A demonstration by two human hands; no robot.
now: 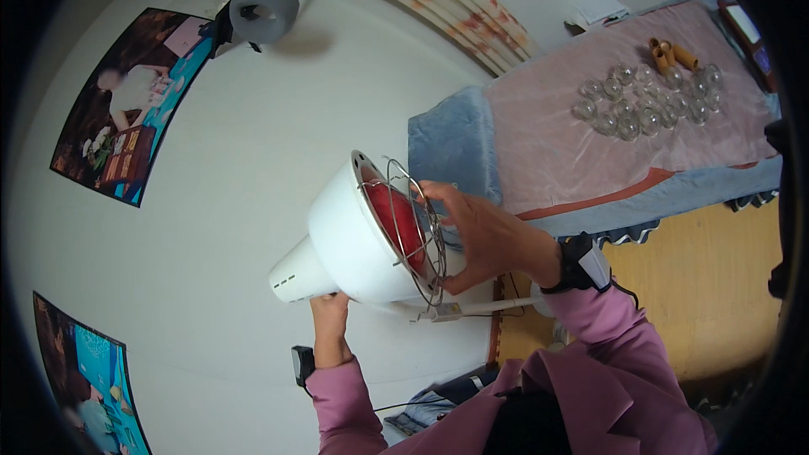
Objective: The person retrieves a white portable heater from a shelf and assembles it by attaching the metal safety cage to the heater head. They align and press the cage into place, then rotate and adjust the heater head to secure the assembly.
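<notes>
A white heat lamp (350,244) with a bell-shaped shade is tilted in front of me, its mouth facing right. Inside shows a red bulb (400,223). A round metal wire guard (431,244) sits at the mouth. My right hand (484,240) spans the guard from the right, its fingers and thumb curled at the rim. From below, my left hand (330,313) holds the lamp where the shade meets its narrow neck; most of its fingers are hidden behind the housing. A pale support arm (493,307) runs from under the shade toward the right.
At the right stands a bed (539,118) with a pink cover, bearing several glass cups (628,122) and bamboo cups (666,55). A blue pillow (455,143) lies at its near-left end. Posters (131,105) and a grey round fixture (264,13) are on the white wall. Wooden flooring (691,286) lies below the bed.
</notes>
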